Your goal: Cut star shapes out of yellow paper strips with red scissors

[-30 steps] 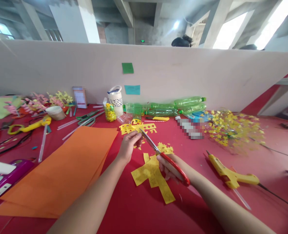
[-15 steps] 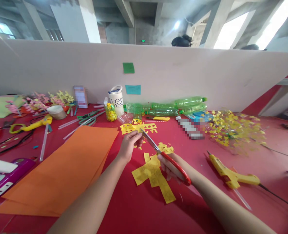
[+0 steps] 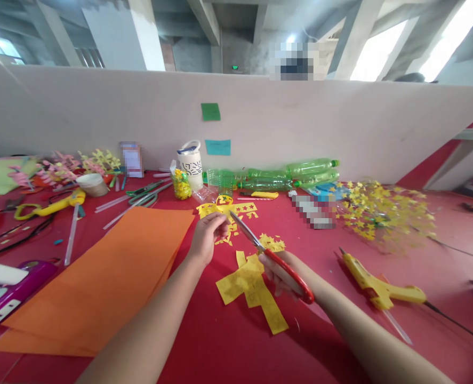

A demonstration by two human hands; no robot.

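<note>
My right hand (image 3: 278, 269) grips red-handled scissors (image 3: 256, 242), their blades pointing up and left and looking nearly closed. Just left of the tips, my left hand (image 3: 209, 234) is closed in a pinch; whatever lies between its fingertips is hidden or too small to name. Behind the fingers lie yellow paper scraps (image 3: 244, 208) with star-shaped holes. Small yellow paper stars (image 3: 272, 242) form a pile beside the blades. Nearer to me, yellow paper strips (image 3: 246, 280) overlap on the red table (image 3: 220, 346).
Orange sheets (image 3: 112, 272) lie on the left. A yellow glue gun (image 3: 380, 285) rests on the right, below a bunch of yellow stars (image 3: 384, 213). Green plastic bottles (image 3: 272, 181), a white tumbler (image 3: 190, 164) and a yellow cutter (image 3: 265, 195) line the back by the partition (image 3: 300, 117).
My left hand has drawn slightly left, away from the scissor tips, uncovering more of the scraps behind it. The right hand and scissors stay nearly where they were.
</note>
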